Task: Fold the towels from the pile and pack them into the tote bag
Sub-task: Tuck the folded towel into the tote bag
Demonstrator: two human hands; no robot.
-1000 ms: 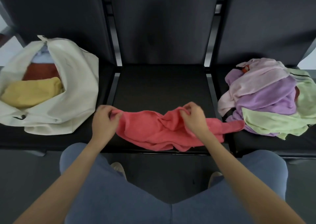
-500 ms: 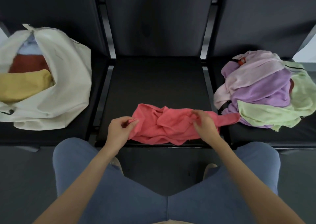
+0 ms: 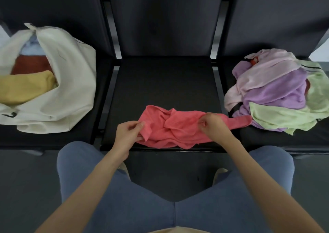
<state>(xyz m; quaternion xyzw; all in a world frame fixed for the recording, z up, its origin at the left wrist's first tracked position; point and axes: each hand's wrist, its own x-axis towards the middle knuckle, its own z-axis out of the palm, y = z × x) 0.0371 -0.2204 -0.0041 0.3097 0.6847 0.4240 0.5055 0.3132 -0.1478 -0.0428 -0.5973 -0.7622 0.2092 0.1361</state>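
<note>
Your left hand (image 3: pixel 127 132) and right hand (image 3: pixel 214 126) both pinch the crumpled coral-pink terry towel (image 3: pixel 175 127) on the black padded middle seat (image 3: pixel 165 85).

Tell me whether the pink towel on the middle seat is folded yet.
Not folded. The pink towel lies bunched and twisted on the middle seat, one end trailing toward the pile. The left hand and right hand each pinch it.

Three black seats (image 3: pixel 165 83) in a row, one cream tote (image 3: pixel 71 90) holding three folded towels – yellow (image 3: pixel 25 88), rust (image 3: pixel 30 65), pale blue (image 3: pixel 33 45), one coral towel (image 3: pixel 170 127), two hands – left (image 3: pixel 127 134), right (image 3: pixel 214 127), one pile (image 3: pixel 277 92) of pink, purple and green towels, number unclear
</note>
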